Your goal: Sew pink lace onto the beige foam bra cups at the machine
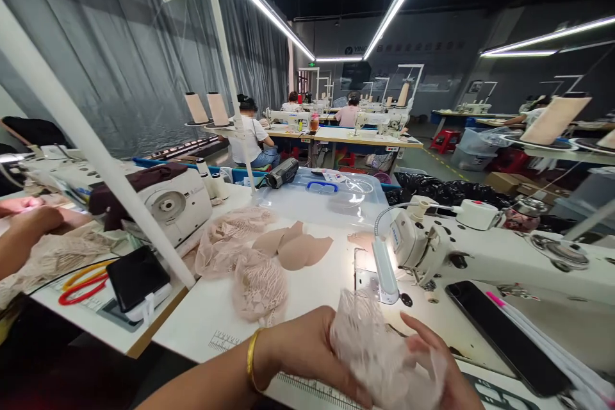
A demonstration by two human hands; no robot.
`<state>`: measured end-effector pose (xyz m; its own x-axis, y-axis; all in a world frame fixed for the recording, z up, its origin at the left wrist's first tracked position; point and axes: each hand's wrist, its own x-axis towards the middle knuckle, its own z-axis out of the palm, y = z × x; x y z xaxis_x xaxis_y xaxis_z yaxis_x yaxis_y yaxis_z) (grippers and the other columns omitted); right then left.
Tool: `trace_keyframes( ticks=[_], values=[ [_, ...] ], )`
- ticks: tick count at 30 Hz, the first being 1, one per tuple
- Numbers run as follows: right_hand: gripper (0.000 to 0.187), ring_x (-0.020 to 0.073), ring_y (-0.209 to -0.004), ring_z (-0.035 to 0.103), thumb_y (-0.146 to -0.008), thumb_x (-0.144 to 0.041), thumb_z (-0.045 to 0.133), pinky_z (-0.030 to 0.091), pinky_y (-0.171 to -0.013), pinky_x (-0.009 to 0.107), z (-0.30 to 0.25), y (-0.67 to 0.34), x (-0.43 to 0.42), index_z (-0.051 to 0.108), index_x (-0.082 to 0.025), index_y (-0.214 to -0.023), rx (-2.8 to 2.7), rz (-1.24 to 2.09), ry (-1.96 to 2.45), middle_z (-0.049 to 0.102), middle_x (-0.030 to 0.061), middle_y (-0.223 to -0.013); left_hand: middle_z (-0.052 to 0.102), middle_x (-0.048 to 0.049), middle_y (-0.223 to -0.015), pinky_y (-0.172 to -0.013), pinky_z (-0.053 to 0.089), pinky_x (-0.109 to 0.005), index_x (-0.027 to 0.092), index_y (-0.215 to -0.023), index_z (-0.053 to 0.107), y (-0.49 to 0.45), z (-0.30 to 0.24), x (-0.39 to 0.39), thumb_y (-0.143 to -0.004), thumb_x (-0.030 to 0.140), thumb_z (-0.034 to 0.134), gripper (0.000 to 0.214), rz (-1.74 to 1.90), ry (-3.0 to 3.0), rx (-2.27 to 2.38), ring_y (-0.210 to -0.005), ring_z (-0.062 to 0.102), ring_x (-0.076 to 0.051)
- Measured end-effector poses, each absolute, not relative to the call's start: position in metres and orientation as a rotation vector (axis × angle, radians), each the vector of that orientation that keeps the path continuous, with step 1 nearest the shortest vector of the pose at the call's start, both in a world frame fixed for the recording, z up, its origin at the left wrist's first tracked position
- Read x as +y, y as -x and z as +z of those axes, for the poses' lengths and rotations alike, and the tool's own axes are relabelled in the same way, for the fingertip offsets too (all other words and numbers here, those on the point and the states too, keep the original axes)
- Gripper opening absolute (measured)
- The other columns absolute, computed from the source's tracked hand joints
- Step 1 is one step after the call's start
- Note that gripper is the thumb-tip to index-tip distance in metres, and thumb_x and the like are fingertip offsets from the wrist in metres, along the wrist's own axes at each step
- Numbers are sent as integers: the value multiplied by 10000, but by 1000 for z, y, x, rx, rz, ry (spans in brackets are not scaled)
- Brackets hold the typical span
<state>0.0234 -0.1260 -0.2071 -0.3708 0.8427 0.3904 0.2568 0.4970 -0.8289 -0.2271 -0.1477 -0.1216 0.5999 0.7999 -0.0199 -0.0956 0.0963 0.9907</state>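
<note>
Between my two hands is a bunched piece of pale lace fabric (369,352), held just in front of the sewing machine (432,243). My left hand (307,346), with a gold bangle at the wrist, grips the lace from the left, its fingers partly behind the cloth. On the right side, my right hand (446,359) is closed on the same lace, thumb raised; its fingertips are mostly covered. More beige lace (259,285) lies heaped on the white table (192,314), beside several smooth beige cup-shaped pieces (302,248). The machine's lamp (385,272) lights the needle area.
A black phone (509,336) rests on the machine bed at right. Behind the table are a clear plastic lid (321,198) and a video camera (282,173). At left, a co-worker's hands (33,224) handle lace near another sewing machine (168,205) and a dark device (137,278).
</note>
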Motion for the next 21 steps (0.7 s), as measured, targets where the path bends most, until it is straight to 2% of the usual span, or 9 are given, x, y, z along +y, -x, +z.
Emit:
trace_keyframes(
  ticks=[1, 2, 5, 8, 12, 18, 21],
  values=[
    [342, 215, -868, 755, -1091, -416, 504, 582, -709, 276, -205, -29, -111, 592, -293, -1399, -2160, 608, 773, 757, 55, -992, 751, -50, -976, -959, 509, -378, 180, -875, 767, 231, -119, -138, -750, 412, 865, 281, 618, -1619, 627, -975, 696, -255],
    [261, 212, -828, 730, -1107, -342, 451, 571, -717, 296, -203, -33, -96, 665, -308, -1252, -2255, 505, 707, 746, 42, -943, 753, -51, -982, -992, 482, -400, 184, -802, 746, 232, -119, -127, -793, 348, 811, 177, 510, -1910, 584, -992, 697, -256],
    [306, 219, -847, 651, -1094, -208, 430, 513, -781, 343, -196, -35, -60, 699, -296, -978, -2433, 291, 574, 732, 16, -883, 757, -59, -1021, -1072, 378, -483, 180, -669, 681, 226, -123, -92, -823, 161, 674, 155, 306, -2524, 556, -989, 686, -242],
    [311, 197, -865, 623, -1052, -86, 448, 469, -736, 308, -196, -33, -41, 696, -273, -1036, -2511, 161, 545, 745, 17, -948, 757, -39, -1055, -1015, 388, -482, 177, -668, 680, 217, -134, -67, -779, 117, 690, 126, 169, -2675, 631, -882, 669, -198],
    [331, 191, -883, 633, -1040, -49, 433, 476, -684, 277, -200, -40, -34, 683, -237, -1151, -2530, 111, 583, 747, 47, -987, 766, -28, -1082, -967, 403, -443, 185, -686, 715, 216, -142, -54, -793, 151, 728, 113, 198, -2686, 626, -816, 657, -169],
    [299, 206, -916, 672, -1044, -97, 455, 521, -631, 264, -201, -47, -30, 694, -245, -1147, -2564, 59, 691, 776, 53, -1116, 775, -35, -1112, -1010, 373, -484, 196, -778, 775, 220, -141, -53, -836, 175, 737, 72, 211, -2682, 647, -864, 671, -196],
    [353, 221, -983, 715, -1050, -134, 443, 537, -584, 261, -203, -48, -28, 712, -258, -1243, -2552, 9, 719, 789, 53, -1202, 776, -37, -1116, -1016, 372, -470, 198, -781, 774, 220, -140, -52, -840, 181, 755, 64, 217, -2696, 647, -937, 686, -217]
  ],
)
